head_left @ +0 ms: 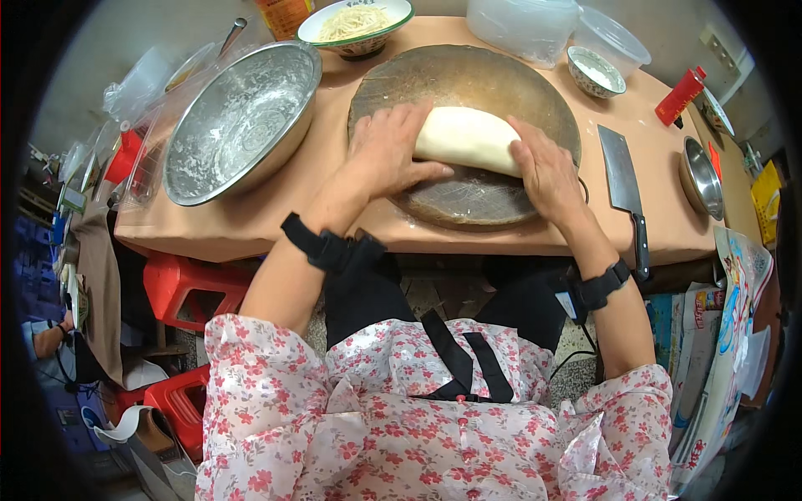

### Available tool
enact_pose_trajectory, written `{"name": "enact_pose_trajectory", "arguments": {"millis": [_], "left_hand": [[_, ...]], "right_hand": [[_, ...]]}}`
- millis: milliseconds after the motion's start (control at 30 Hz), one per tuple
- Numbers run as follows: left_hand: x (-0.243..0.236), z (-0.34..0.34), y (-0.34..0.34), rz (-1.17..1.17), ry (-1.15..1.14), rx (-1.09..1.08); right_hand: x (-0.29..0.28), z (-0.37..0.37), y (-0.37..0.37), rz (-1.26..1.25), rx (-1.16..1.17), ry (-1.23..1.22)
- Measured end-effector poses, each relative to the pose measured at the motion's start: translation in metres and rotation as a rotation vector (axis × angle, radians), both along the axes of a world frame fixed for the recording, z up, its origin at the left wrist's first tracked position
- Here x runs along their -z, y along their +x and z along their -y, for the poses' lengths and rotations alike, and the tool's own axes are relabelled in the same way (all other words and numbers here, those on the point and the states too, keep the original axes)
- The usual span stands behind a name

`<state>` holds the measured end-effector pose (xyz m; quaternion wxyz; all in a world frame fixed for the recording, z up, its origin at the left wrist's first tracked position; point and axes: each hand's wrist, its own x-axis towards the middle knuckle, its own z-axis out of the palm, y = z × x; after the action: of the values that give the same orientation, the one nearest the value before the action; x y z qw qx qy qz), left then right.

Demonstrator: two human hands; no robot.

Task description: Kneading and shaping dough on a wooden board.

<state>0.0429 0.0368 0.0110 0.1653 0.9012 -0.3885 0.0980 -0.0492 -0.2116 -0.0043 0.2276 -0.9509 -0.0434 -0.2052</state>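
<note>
A thick, smooth roll of pale dough (468, 139) lies across a round wooden chopping board (468, 200). My left hand (393, 150) grips its left end, fingers on the far side and thumb stretched along the near side. Around the right end curls my right hand (547, 171), its thumb pressed on the near face and its other fingers partly hidden. The dough rests on the board between both palms.
Left of the board stands a large flour-dusted metal bowl (242, 125). A cleaver (620, 171) lies on the right, near a small metal bowl (702, 178). Behind are a bowl of noodles (355, 25), a small bowl of white powder (596, 71) and plastic tubs (612, 37). Red stools (188, 288) stand below.
</note>
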Motion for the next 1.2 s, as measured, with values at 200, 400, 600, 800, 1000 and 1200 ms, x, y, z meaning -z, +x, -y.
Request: {"name": "enact_pose_trajectory", "arguments": {"millis": [200, 400, 600, 800, 1000, 1200], "left_hand": [[0.015, -0.024, -0.063, 0.200, -0.064, 0.000], [0.013, -0.013, -0.058, 0.109, -0.025, -0.083], [-0.007, -0.002, -0.009, -0.117, -0.057, -0.068], [-0.023, 0.009, 0.005, -0.231, -0.013, -0.112], [0.029, -0.014, -0.046, 0.224, -0.239, -0.036], [0.032, -0.021, -0.067, 0.196, -0.316, -0.038]], "right_hand": [[0.012, -0.011, -0.039, 0.135, -0.074, -0.124], [0.001, -0.030, -0.030, 0.129, -0.058, -0.224], [-0.019, -0.026, 0.008, -0.048, -0.068, -0.162], [-0.030, -0.019, 0.028, -0.165, -0.084, 0.043], [0.002, -0.023, -0.016, 0.171, -0.175, -0.207], [-0.021, -0.035, -0.052, 0.093, -0.206, -0.379]]}}
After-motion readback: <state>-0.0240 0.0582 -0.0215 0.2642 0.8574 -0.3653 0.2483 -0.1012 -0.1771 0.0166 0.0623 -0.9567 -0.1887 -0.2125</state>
